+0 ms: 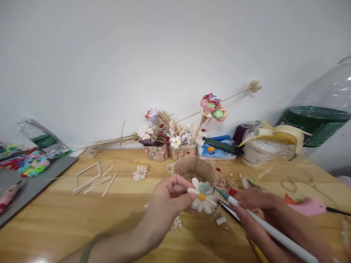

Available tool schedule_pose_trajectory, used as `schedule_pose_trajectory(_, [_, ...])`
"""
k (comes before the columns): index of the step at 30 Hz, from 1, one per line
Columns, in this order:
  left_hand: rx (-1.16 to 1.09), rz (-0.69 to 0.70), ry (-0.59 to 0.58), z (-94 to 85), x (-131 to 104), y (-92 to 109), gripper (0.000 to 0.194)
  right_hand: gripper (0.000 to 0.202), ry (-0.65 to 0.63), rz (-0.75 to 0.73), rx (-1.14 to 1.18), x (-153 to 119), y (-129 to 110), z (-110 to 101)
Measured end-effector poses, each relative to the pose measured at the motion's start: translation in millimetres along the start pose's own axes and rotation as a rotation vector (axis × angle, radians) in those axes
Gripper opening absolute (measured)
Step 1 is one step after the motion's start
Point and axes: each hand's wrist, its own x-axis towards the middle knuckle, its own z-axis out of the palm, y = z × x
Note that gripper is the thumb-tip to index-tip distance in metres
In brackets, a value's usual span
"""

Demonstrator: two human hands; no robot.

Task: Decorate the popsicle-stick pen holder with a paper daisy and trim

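Between thumb and fingers, my left hand (174,199) pinches a white paper daisy (205,202) with a yellow centre. Its upper petals carry a grey-green tint. My right hand (263,212) grips a white marker pen (270,230) with a teal tip, which points at the right edge of the tinted petals. Whether the tip touches the petal, I cannot tell. Just behind the flower stands a round wooden basket (189,164) made of thin strips. A scissor-like metal blade (229,210) lies partly hidden beneath my right hand.
Two decorated baskets (156,151) with dried stems and paper flowers stand by the wall. Craft sticks (91,179) and a loose pale flower (140,173) lie left. A pink glue gun (309,207), banana peel (285,135) and large bottle (318,109) are right. Wood scraps surround the round basket.
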Motion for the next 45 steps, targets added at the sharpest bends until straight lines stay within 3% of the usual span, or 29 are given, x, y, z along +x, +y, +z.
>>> schedule_pose_trajectory(14, [-0.003, 0.004, 0.0, 0.2, 0.6, 0.0, 0.022, 0.005, 0.008, -0.009, -0.039, 1.7, 0.0, -2.1])
schedule_pose_trajectory(20, [0.006, 0.006, 0.001, -0.3, 1.6, 0.6, 0.022, 0.009, -0.029, -0.143, -0.039, 3.1, 2.2, 2.5])
schedule_pose_trajectory(23, [-0.008, 0.005, -0.005, -0.2, 2.2, 0.4, 0.022, 0.006, -0.01, -0.086, -0.042, 4.0, 2.9, 3.0])
schedule_pose_trajectory(27, [-0.001, 0.002, -0.001, -0.4, 1.7, -0.4, 0.022, 0.008, -0.056, -0.154, -0.036, 5.2, 2.7, 3.1])
schedule_pose_trajectory(32, [0.009, 0.009, -0.002, -0.2, 0.7, -0.9, 0.021, 0.005, -0.005, -0.107, -0.054, 4.0, 2.9, 4.3])
schedule_pose_trajectory(36, [0.004, -0.003, 0.001, 0.4, 1.1, 0.1, 0.023, 0.009, -0.075, -0.147, -0.022, 3.8, 1.6, 6.3])
schedule_pose_trajectory(40, [0.009, -0.002, -0.002, -0.5, 0.9, -0.2, 0.022, 0.007, -0.013, -0.12, -0.061, 4.9, 0.0, 6.8])
schedule_pose_trajectory(45, [0.021, -0.003, 0.006, -0.9, 0.6, -0.3, 0.021, 0.007, -0.052, -0.137, -0.064, 4.2, 0.3, 5.9])
